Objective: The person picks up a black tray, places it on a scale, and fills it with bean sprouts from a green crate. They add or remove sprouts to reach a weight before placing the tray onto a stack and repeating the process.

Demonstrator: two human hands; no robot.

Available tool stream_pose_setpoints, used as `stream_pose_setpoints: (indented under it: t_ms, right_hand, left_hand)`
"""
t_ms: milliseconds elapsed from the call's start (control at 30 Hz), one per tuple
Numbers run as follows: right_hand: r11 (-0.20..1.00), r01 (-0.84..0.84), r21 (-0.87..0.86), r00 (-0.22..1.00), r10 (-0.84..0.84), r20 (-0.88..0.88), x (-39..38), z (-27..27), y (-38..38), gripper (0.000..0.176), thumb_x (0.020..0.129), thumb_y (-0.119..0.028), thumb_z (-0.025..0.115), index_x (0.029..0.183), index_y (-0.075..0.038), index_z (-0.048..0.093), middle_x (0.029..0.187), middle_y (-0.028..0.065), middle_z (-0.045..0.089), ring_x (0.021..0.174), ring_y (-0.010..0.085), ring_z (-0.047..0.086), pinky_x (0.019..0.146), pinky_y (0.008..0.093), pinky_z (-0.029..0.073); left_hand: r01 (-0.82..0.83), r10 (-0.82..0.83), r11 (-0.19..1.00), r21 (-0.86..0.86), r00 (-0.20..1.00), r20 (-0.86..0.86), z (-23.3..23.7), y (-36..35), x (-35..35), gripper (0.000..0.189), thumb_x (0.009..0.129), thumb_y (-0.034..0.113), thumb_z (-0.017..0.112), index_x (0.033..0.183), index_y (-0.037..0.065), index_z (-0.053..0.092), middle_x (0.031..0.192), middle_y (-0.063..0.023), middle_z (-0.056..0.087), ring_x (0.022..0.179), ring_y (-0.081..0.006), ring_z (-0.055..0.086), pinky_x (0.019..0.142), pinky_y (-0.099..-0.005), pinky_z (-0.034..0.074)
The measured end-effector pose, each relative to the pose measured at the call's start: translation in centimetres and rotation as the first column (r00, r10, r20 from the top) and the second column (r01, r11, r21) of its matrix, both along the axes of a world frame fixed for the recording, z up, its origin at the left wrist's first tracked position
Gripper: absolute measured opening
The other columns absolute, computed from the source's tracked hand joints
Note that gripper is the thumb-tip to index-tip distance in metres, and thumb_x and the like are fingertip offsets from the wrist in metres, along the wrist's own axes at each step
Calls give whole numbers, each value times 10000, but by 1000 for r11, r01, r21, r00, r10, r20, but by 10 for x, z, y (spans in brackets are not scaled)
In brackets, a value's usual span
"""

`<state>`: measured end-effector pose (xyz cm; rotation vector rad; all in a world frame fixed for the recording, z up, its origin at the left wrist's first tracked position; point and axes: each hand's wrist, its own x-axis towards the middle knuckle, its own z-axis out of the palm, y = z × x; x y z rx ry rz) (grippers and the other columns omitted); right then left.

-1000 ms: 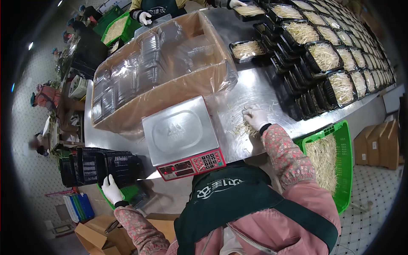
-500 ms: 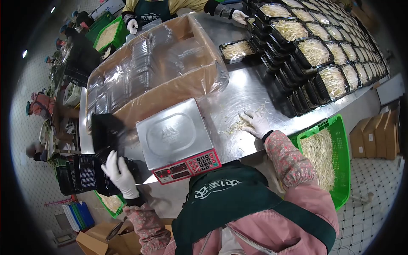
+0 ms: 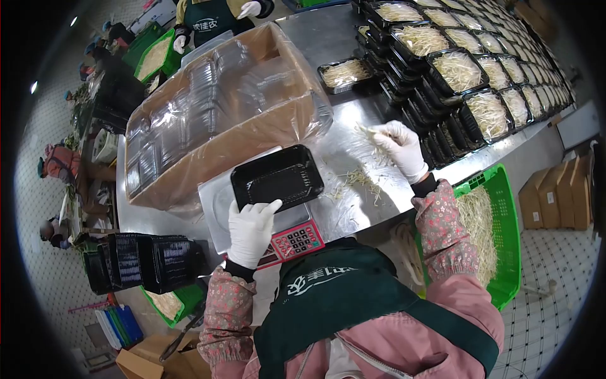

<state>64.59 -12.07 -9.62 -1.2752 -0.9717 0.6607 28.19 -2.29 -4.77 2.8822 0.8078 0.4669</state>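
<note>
The left hand, in a white glove, holds a shallow black plastic tray by its near rim. The fingers are closed over the edge, and the tray sits empty just beyond them, on or barely above the steel platform of the weighing scale; I cannot tell whether it touches. The scale's red keypad lies right beside the wrist.

The right hand, also gloved, is raised with its fingers pinching a small tuft of pale bean sprouts. More loose sprouts lie scattered on the steel bench below and short of those fingers. Filled black trays are stacked beyond them, and a green plastic crate of sprouts sits behind the wrist.

The tray looks thin, light and a little flexible, so a grip on the rim suits it, though it would flex if squeezed. The sprouts look limp and brittle — a loose pinch at mid-bunch seems safest, since a hard squeeze would snap them.
</note>
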Motion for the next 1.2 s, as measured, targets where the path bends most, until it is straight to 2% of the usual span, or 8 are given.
stream_pose_setpoints:
  t_ms: [167,233,367,500,633,933,1133,1200]
  right_hand:
    - [972,-233,-12,960,232,158,-71,54,27,261,875,-149,721,1122,-67,701,1051,67,641,874,172,631,791,296,508]
    - [938,-337,-81,634,290,716,-88,41,33,401,863,-161,719,1249,-96,632,1135,105,638,1049,249,621,920,327,490]
    - [963,-269,-9,897,254,361,-55,51,21,344,881,-158,711,1202,-44,665,1215,126,657,1099,220,629,959,307,478]
    - [954,241,-177,918,-165,362,32,-56,0,387,918,-314,657,1207,-57,660,1207,151,652,1163,260,599,1005,354,459]
    - [729,631,-265,582,-219,783,53,-188,-26,748,928,-482,581,1482,-34,352,1490,262,377,1412,366,334,1163,418,268]
    - [873,-196,-446,592,468,656,-64,-139,27,743,952,-437,545,1528,-66,259,1563,193,287,1467,360,223,1195,444,200]
    - [905,258,-339,535,158,830,-30,-181,104,717,946,-459,510,1505,-54,311,1533,206,337,1441,387,256,1198,452,182]
    - [944,5,-330,508,282,814,-55,-174,119,708,939,-467,518,1495,-69,336,1527,199,353,1443,371,266,1196,460,195]
  left_hand:
    - [143,-142,988,60,990,-19,-25,-15,42,263,799,102,625,1036,196,688,850,23,654,769,-191,598,893,-446,405]
    - [156,-157,987,44,988,16,-26,-18,47,274,790,93,643,1040,195,690,847,25,654,778,-188,598,887,-435,412]
    - [45,-50,998,54,994,95,-26,-8,7,332,756,55,669,1057,195,680,853,4,673,776,-213,623,893,-460,415]
    - [-155,151,988,18,979,135,-35,8,-56,309,743,46,688,1021,179,701,907,-13,704,836,-218,643,896,-417,424]
    - [-308,304,951,34,949,87,-53,12,-100,254,759,68,692,996,155,713,876,-18,686,879,-213,641,900,-399,427]
    - [-396,393,917,51,918,51,-36,-3,-97,456,724,151,777,1163,174,657,1131,-37,651,1161,-291,564,1074,-522,339]
    - [-495,494,864,-90,800,342,-20,-25,-119,322,802,51,702,1122,59,667,1159,-99,656,1162,-322,578,1036,-471,401]
    - [-483,497,864,-141,777,387,-17,-30,-115,291,815,19,679,1106,43,670,1143,-115,660,1127,-318,597,995,-432,446]
